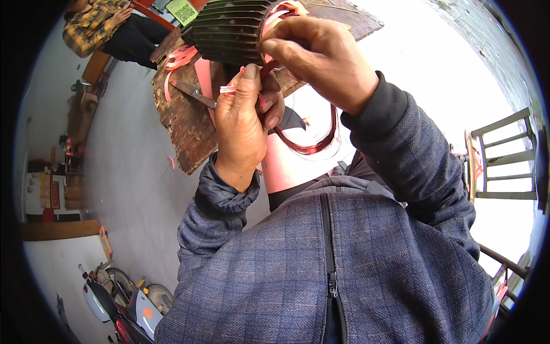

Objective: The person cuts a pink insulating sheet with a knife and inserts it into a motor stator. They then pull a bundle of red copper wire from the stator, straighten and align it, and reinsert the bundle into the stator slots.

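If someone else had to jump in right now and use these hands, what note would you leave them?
Left hand: closed on a pink strip and the copper wire coil hanging below.
Right hand: fingers pinched at the open end of the dark ribbed motor casing, on the wooden board.
Scissors and loose pink strips lie on the board.
Done: some pink strips already sit in the casing mouth.
Left: most of the coil hangs outside the casing.
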{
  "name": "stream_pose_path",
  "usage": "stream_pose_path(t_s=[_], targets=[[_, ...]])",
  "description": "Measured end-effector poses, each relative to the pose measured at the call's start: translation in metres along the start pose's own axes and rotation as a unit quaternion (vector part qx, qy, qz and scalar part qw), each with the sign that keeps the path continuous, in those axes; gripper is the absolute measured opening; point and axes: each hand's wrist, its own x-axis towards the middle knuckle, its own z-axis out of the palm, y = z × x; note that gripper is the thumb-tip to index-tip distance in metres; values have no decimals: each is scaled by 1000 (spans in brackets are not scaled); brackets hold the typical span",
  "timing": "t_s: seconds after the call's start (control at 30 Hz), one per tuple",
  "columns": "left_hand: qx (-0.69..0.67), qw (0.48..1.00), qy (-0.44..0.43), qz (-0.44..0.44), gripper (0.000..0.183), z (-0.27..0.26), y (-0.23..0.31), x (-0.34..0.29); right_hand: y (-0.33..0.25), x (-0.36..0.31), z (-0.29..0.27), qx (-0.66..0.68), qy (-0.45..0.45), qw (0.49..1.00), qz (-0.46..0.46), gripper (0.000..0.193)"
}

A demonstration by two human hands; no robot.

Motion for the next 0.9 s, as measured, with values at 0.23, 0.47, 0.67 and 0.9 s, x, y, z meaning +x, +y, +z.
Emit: stream_pose_path(t_s=[0.23, 0.47, 0.67, 0.9], targets=[[-13, 999, -31, 41, 33, -6, -27, -15, -8, 17, -17, 353, -1, 919, 173, 18], [1, 997, -73, 16, 31, -8, -20, -18, -4, 21, -17, 284, -43, 948, 137, 21], [-130, 990, -49, -20, 27, -8, 21, 1, 6, 0, 12, -71, 19, 973, -217, 24], [-81, 985, -16, -149, 38, -10, 17, -15, 21, -20, 5, -276, -62, 925, -252, 47]])
